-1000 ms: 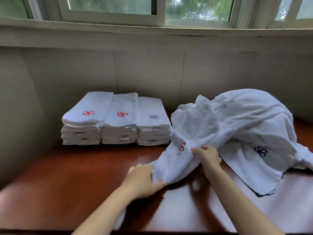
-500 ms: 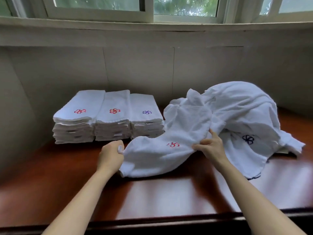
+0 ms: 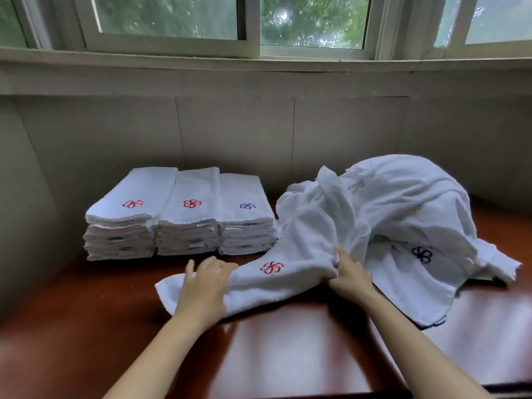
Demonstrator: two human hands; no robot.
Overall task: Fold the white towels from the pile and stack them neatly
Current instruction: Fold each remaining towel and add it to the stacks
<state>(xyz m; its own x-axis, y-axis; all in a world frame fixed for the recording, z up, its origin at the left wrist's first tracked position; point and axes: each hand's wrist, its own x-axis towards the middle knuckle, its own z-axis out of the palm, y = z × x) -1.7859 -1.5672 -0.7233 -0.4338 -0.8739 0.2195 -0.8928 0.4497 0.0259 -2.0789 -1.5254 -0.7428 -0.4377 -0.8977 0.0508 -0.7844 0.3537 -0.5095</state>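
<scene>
— What's biggest on the table (image 3: 86, 326)?
— The pile (image 3: 403, 214) of loose white towels, heaped at the table's right, near the wall (image 3: 230, 133) under the window (image 3: 311, 21). A dark flower mark shows on its front.
— And to the left of the pile?
— Three stacks (image 3: 181, 214) of folded towels, side by side and touching — two topped with red marks, one with purple.
— The towel being handled?
— That towel (image 3: 273, 269), red mark up, trails from the pile's front out to the left across the table.
— The hands?
— The left hand (image 3: 205, 286) lies on the towel's left end, fingers spread and fairly straight. The right hand (image 3: 349, 276) pinches bunched cloth just in front of the pile.
</scene>
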